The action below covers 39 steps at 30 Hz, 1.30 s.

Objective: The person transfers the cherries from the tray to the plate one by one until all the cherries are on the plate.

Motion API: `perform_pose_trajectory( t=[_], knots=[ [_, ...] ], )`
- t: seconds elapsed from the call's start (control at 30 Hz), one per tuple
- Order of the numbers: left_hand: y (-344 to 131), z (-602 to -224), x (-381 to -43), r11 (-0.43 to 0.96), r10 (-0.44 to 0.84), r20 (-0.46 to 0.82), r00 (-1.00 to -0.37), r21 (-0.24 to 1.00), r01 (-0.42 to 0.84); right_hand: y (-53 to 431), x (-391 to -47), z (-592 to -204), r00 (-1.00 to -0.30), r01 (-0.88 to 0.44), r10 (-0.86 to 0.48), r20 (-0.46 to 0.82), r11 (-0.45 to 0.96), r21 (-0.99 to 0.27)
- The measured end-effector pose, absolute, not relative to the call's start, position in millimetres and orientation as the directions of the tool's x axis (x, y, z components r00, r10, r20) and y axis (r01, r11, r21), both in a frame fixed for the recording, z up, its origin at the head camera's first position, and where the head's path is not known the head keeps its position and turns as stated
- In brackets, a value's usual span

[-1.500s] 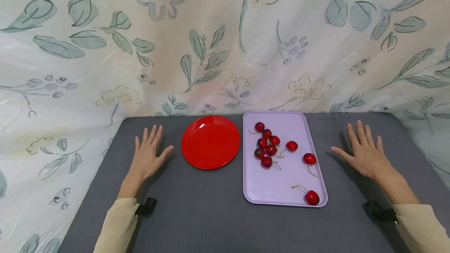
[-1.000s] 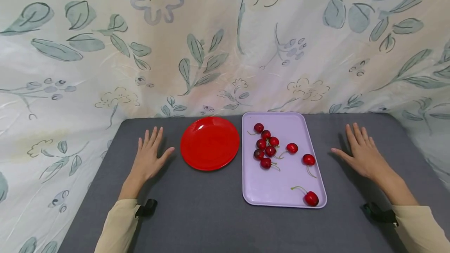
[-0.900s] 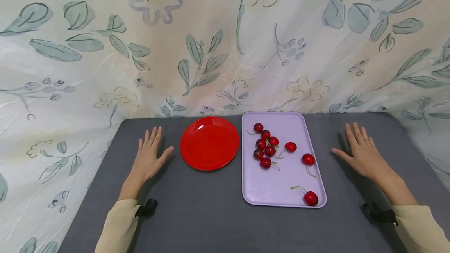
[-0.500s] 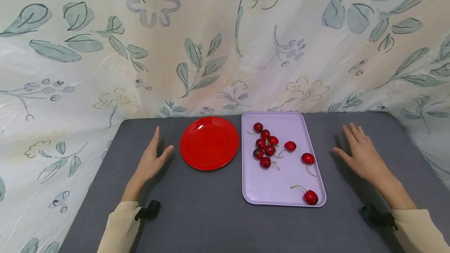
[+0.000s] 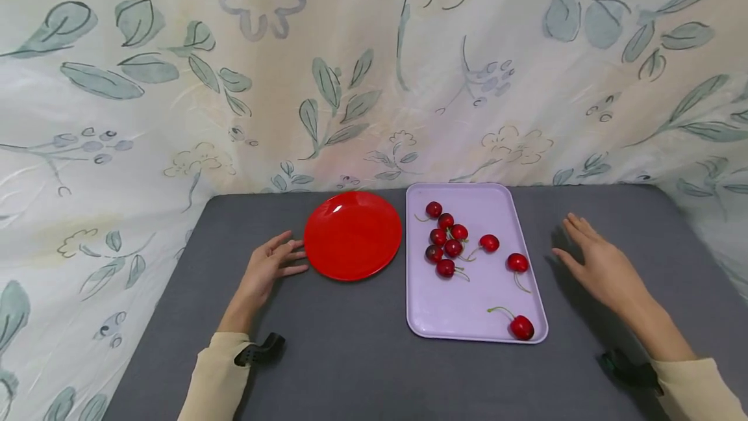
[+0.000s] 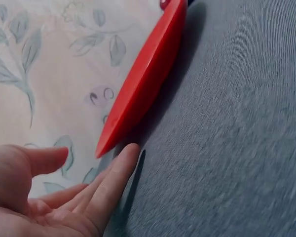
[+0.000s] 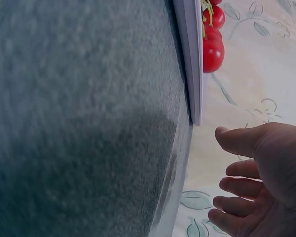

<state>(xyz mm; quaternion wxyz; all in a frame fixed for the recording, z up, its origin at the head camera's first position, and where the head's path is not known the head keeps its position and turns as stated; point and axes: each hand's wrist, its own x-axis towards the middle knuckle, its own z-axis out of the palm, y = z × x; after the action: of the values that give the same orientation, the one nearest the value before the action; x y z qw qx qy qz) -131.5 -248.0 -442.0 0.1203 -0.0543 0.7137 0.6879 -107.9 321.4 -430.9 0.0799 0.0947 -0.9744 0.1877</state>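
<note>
A glossy red plate (image 5: 353, 236) lies on the dark grey table, left of a pale purple tray (image 5: 467, 317). My left hand (image 5: 267, 271) is at the plate's left rim, palm turned inward, fingers reaching toward it. In the left wrist view the fingertips (image 6: 132, 150) come close under the rim of the plate (image 6: 143, 81), with the thumb raised apart. My right hand (image 5: 604, 271) hovers to the right of the tray, fingers extended and holding nothing. Several dark red cherries with green stems sit in the tray, one cherry (image 5: 522, 327) near its front right corner.
A floral cloth (image 5: 350, 70) hangs behind the table (image 5: 350, 369) along its back edge. Black straps with small cameras sit at both wrists, the left strap (image 5: 260, 349) over the sleeve end. Another cherry (image 5: 517, 262) lies near the tray's right side.
My left hand has turned from palm down to palm inward and moved right to the plate's rim. The right hand has tilted slightly. Plate, tray and cherries stay in place.
</note>
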Motion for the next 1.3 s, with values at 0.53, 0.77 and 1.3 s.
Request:
perform_pose_trajectory(
  t=[0.53,0.77,1.3],
  knots=[
    [-231,-454,-131,-0.074,0.009,-0.337,-0.941,0.939,-0.337,298,-93,-421,-0.932,-0.255,-0.126,0.338,0.893,-0.371],
    [-223,-451,-133,-0.092,-0.056,-0.355,-0.933,0.932,-0.35,280,-82,-416,-0.958,-0.162,-0.031,0.284,0.876,-0.455],
    [-222,-459,-135,-0.069,-0.092,-0.341,-0.935,0.939,-0.336,253,-80,-428,-0.966,-0.203,-0.104,0.236,0.87,-0.449]
  ],
)
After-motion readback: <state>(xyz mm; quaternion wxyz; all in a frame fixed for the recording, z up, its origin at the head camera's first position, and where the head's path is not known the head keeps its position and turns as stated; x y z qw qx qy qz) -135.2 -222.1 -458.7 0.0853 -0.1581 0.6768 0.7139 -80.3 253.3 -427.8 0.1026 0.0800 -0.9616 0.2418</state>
